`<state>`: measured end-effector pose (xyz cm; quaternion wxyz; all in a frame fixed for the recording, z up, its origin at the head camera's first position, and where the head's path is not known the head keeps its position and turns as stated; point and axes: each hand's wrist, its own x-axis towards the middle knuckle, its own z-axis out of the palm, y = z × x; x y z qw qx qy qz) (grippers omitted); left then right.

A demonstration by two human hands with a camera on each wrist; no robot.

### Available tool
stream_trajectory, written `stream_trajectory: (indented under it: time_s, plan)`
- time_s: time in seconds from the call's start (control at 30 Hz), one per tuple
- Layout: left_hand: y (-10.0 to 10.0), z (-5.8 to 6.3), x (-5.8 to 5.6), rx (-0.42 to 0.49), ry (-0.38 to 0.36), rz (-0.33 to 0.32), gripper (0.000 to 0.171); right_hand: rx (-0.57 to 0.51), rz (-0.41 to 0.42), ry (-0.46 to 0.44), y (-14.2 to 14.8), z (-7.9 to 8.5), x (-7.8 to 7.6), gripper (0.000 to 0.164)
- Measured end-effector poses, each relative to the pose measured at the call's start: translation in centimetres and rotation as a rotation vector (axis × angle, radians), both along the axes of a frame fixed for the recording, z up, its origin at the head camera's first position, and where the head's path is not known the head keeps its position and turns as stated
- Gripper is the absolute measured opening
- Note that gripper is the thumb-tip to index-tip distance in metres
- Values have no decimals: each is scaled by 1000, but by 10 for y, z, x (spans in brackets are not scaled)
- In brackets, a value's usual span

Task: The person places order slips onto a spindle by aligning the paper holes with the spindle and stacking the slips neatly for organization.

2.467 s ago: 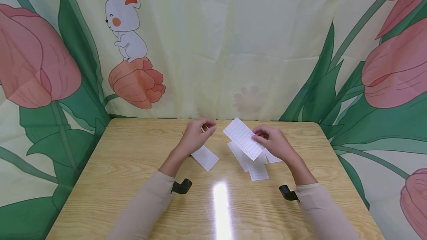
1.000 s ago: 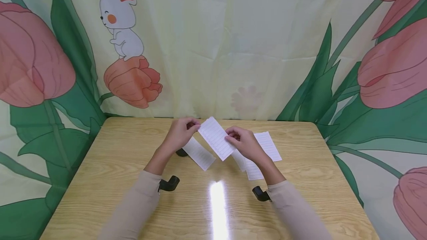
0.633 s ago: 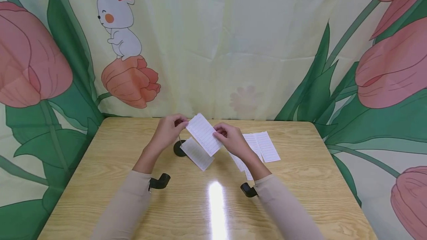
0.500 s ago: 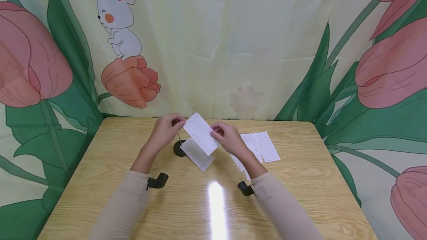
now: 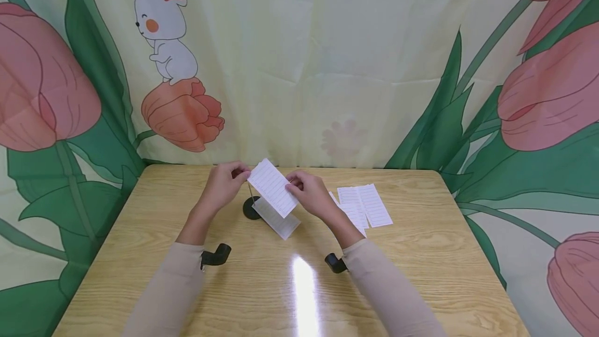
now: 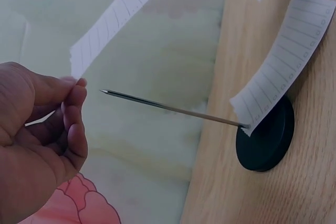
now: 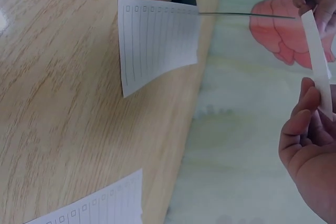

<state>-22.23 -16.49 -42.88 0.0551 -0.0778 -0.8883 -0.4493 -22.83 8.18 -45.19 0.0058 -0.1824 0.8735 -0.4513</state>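
The spike (image 6: 168,108) stands upright from a black base (image 5: 250,209) on the table (image 5: 262,285). A lined slip (image 5: 272,188) is held above the spike, one corner near its tip; the left hand (image 5: 222,183) pinches that corner and the right hand (image 5: 309,191) grips the slip farther along. A pierced slip (image 6: 289,56) sits low on the spike, while loose slips (image 5: 374,206) lie to the spike's right. Behind the spike hangs a curtain (image 5: 290,103).
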Motion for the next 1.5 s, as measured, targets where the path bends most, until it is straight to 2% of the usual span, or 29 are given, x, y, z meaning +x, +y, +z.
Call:
stream_trajectory:
  time_s: [0.47,1.2,1.5]
  plan:
    - [-1,-7,5,-18,-27,12,14,45,3,4,-2,-3,0,14]
    - [-3,-16,2,60,-85,6,14,67,-2,-15,-2,-5,-1,15]
    - [-5,-17,-1,106,-152,21,17,60,9,-21,-3,-2,-1,15]
